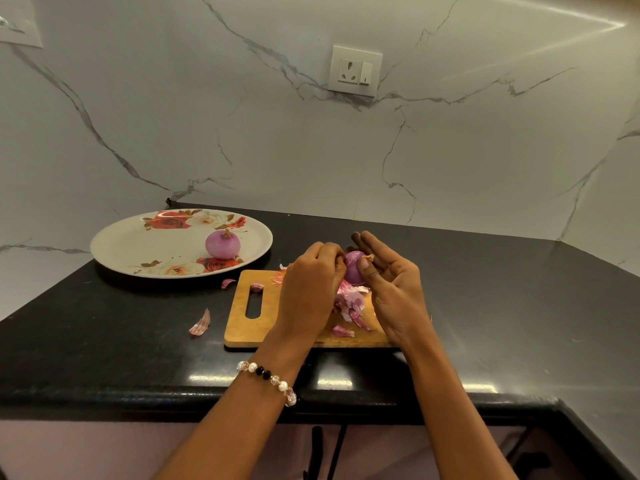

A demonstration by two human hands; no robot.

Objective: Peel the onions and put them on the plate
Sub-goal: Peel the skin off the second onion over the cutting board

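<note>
A purple onion [354, 271] is held above the wooden cutting board [256, 327]. My right hand [391, 289] cradles it, thumb pressed on its front and fingers behind it. My left hand [311, 289], with a bead bracelet on the wrist, has its fingers curled against the onion's left side, pinching at its skin. A peeled onion [222, 244] stands on the floral plate [138, 244] to the left. A heap of pink onion skins [351, 306] lies on the board under my hands.
Loose skin pieces [201, 325] lie on the black counter [104, 341] left of the board. A marble wall with a socket [356, 71] rises behind. The counter's front edge runs close to me, and the counter continues to the right.
</note>
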